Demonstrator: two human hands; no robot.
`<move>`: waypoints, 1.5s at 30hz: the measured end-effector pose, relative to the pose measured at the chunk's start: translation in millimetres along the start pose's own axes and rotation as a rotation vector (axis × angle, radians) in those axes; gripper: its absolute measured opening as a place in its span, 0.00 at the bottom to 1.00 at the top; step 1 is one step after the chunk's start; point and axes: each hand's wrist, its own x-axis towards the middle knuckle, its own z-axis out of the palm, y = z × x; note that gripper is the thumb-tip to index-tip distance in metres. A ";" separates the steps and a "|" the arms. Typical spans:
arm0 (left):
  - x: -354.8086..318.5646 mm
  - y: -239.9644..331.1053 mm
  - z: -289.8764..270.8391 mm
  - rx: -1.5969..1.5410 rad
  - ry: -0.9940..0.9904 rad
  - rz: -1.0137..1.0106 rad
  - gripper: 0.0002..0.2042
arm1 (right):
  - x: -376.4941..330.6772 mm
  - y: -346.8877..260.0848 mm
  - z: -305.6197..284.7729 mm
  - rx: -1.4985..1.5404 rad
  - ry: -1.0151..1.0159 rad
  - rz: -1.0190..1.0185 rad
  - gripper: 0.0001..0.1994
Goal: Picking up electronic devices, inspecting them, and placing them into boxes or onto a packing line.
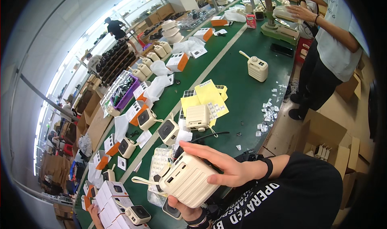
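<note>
I hold a cream ribbed portable device with ports along its edge and a cream strap loop hanging off its left end. My right hand lies over its top and right side, fingers stretched along the far edge and thumb on the ribbed face. From below, my left hand grips the lower corner; most of its fingers are hidden behind the case. Just beyond stand two similar cream devices, one with a dark square front and one ribbed. Beneath my hands lies a clear plastic blister tray.
Yellow sticker sheets lie on the green table. White-and-orange boxes line its left side. Another person's hand touches stacked white boxes. A co-worker stands far right near a green press. Open cartons sit at right.
</note>
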 end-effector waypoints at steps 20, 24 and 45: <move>21.4 19.6 -3.5 -1.061 -0.040 -0.539 0.31 | 14.1 14.4 1.5 0.149 0.029 0.424 0.45; 16.1 20.2 -3.1 -0.925 -0.046 -0.416 0.31 | 11.3 13.8 7.9 0.310 0.084 0.509 0.43; 16.1 22.9 -5.1 0.189 0.055 0.058 0.50 | -32.4 35.7 63.9 0.238 0.179 0.198 0.42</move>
